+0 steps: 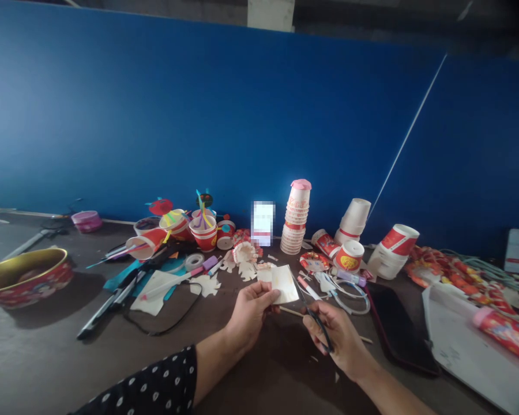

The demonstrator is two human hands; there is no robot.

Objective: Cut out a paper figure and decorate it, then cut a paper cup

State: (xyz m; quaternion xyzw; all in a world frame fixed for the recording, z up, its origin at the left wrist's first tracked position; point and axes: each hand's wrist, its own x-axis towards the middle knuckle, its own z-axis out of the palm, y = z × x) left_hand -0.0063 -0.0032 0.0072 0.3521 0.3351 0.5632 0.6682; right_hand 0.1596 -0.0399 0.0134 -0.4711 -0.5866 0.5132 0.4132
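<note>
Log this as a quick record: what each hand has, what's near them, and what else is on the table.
Left hand: pinches a piece of cream paper
Right hand: holds black scissors
Near the hands: a thin wooden stick, paper cut-outs
Rest: stacked red-and-white paper cups, a gold-rimmed red bowl, a black smartphone, a roll of tape
Backdrop: a blue wall
</note>
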